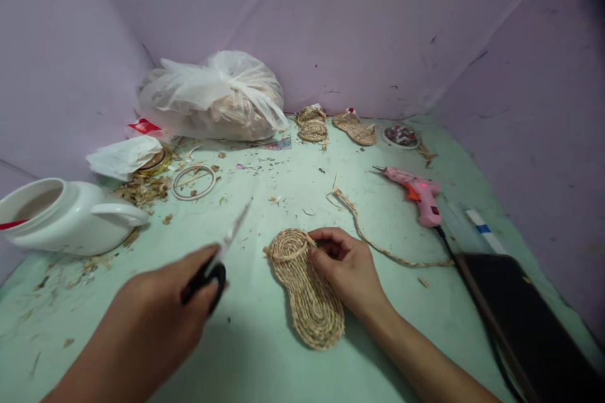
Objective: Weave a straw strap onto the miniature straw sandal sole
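Note:
My left hand [155, 312] is closed around the black handles of a pair of scissors [231, 233], whose blades point up and away; hand and blades are a little blurred. A braided straw sandal [314, 296], shaped like a sole with a strap across its wider far end, lies on the table in front of me. My right hand [347, 264] pinches the sandal's right edge near one end of that strap. To the right of this hand, a loose length of straw braid [378, 247] curves over the table.
A pink glue gun [418, 192] with a lit red light and a dark cable lies right, near a black phone-like slab [524, 321]. Two small straw sandals [354, 129], a stuffed plastic bag [212, 97] and a bead dish [401, 136] stand behind. Left are a white jug [80, 214] and tape ring [177, 192].

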`<state>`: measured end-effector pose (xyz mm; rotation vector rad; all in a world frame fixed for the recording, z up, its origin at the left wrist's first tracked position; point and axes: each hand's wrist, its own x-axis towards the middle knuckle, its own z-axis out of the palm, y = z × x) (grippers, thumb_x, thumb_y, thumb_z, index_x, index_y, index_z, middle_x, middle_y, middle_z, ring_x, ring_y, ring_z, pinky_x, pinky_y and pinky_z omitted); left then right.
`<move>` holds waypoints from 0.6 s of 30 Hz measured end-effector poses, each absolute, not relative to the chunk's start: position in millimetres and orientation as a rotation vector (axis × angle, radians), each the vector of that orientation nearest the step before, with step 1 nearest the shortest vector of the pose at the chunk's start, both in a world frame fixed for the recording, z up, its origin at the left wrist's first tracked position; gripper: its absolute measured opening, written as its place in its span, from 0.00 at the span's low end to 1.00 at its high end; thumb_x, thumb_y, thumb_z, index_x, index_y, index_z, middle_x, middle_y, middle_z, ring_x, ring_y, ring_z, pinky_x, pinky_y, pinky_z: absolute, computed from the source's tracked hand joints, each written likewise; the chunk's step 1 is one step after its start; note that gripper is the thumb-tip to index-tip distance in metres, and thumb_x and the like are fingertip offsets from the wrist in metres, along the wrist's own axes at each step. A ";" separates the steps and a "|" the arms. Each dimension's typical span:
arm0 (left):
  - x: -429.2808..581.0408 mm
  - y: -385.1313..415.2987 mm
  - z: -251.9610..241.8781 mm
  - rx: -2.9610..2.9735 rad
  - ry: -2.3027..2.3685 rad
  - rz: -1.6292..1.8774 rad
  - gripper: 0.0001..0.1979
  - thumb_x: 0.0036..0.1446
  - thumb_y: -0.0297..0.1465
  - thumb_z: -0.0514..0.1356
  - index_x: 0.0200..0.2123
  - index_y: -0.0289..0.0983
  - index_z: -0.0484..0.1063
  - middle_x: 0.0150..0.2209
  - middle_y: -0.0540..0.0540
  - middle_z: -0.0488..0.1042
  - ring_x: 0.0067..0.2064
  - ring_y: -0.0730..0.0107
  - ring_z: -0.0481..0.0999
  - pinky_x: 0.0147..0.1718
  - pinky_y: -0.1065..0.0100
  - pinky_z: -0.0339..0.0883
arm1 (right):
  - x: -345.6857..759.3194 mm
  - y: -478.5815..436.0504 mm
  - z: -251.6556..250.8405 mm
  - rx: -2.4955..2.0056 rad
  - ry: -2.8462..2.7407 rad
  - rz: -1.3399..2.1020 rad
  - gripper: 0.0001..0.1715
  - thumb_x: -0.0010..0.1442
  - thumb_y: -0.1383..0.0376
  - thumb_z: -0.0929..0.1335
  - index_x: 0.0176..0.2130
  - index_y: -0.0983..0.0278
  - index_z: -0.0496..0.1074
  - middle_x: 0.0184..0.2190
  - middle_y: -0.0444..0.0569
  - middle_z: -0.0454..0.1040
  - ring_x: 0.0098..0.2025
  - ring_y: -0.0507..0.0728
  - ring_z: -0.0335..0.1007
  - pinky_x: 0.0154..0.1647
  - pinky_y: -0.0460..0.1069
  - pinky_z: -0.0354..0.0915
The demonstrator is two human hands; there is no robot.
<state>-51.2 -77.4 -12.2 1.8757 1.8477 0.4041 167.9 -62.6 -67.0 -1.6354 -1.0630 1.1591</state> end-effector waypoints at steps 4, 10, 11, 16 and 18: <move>-62.3 -37.3 -22.5 2.265 2.103 -0.073 0.20 0.55 0.32 0.47 0.48 0.35 0.68 0.38 0.36 0.74 0.33 0.51 0.73 0.29 0.59 0.63 | 166.0 -62.4 -64.5 -1.588 -0.972 1.179 0.16 0.43 0.67 0.67 0.36 0.68 0.69 0.17 0.39 0.63 0.19 0.48 0.56 0.20 0.45 0.55; -40.2 -33.1 -22.2 2.556 1.937 0.171 0.15 0.57 0.29 0.47 0.37 0.33 0.72 0.37 0.38 0.73 0.43 0.51 0.69 0.36 0.58 0.65 | 164.4 -62.9 -64.5 -1.544 -0.965 1.149 0.21 0.43 0.67 0.68 0.40 0.69 0.68 0.15 0.37 0.59 0.19 0.49 0.56 0.19 0.44 0.54; -32.9 -37.2 -21.9 2.561 1.812 0.346 0.14 0.57 0.30 0.48 0.41 0.34 0.70 0.39 0.39 0.72 0.43 0.56 0.70 0.37 0.60 0.65 | 164.1 -62.8 -64.4 -1.538 -0.962 1.154 0.21 0.43 0.67 0.68 0.41 0.69 0.69 0.14 0.36 0.59 0.19 0.49 0.55 0.19 0.44 0.53; 6.6 -44.2 -20.5 2.498 1.256 0.414 0.14 0.56 0.30 0.50 0.45 0.37 0.67 0.43 0.42 0.69 0.37 0.67 0.72 0.34 0.67 0.66 | 163.7 -62.9 -63.7 -1.504 -0.935 1.198 0.20 0.43 0.67 0.68 0.39 0.69 0.70 0.15 0.38 0.61 0.18 0.48 0.55 0.18 0.45 0.53; 16.4 -39.0 -19.1 2.517 1.277 0.270 0.12 0.57 0.28 0.47 0.37 0.37 0.70 0.34 0.45 0.70 0.32 0.67 0.72 0.30 0.67 0.64 | 164.0 -62.8 -64.2 -1.514 -0.945 1.178 0.20 0.42 0.67 0.68 0.39 0.69 0.71 0.16 0.39 0.63 0.19 0.49 0.56 0.19 0.45 0.54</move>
